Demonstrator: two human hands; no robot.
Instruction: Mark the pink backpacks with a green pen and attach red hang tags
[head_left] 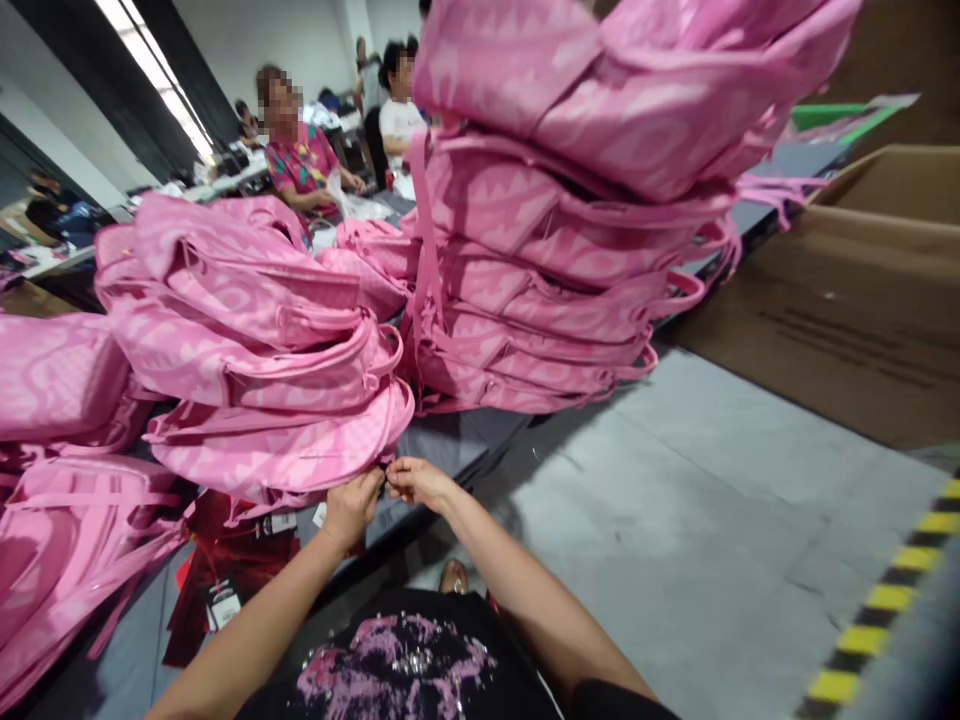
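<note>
Both my hands meet at the lower edge of a pink patterned backpack (285, 450), the bottom one of a short stack in front of me. My left hand (352, 505) is closed in a pinch at the bag's edge. My right hand (412, 482) is pinched against the same spot, fingertips touching the left's. What sits between the fingers is too small to make out, perhaps a zipper pull. A taller stack of the same pink backpacks (540, 270) rises just behind and to the right.
More pink bags (52, 500) lie at the left on the dark table (442, 445). Red tagged packaging (232, 560) lies under the stack. Open cardboard box (862, 300) at right, grey floor, yellow-black tape (885, 600). Other people sit working at back tables (300, 160).
</note>
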